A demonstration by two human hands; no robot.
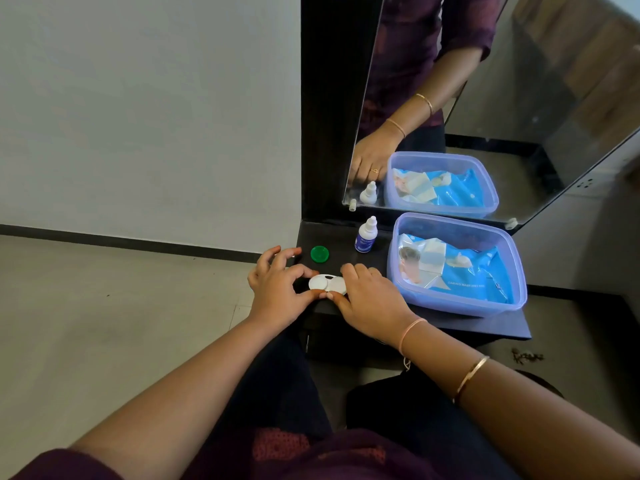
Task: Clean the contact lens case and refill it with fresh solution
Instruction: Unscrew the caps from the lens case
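The lens case sits at the shelf edge. The left hand pinches its left end between thumb and forefinger, its other fingers spread. The right hand curls over the right end, likely steadying it. A green cap lies just beyond the left fingertips, and the bottle stands beyond the right ones, handy for refilling.

Fig. The dark shelf as we find it. The left hand and right hand grip the case at the front edge and block both sides of it. Behind the case we see bare shelf between the green cap and the bottle. The tub fills the right half, just beside the right hand. The mirror closes the rear. To the left we have open floor.
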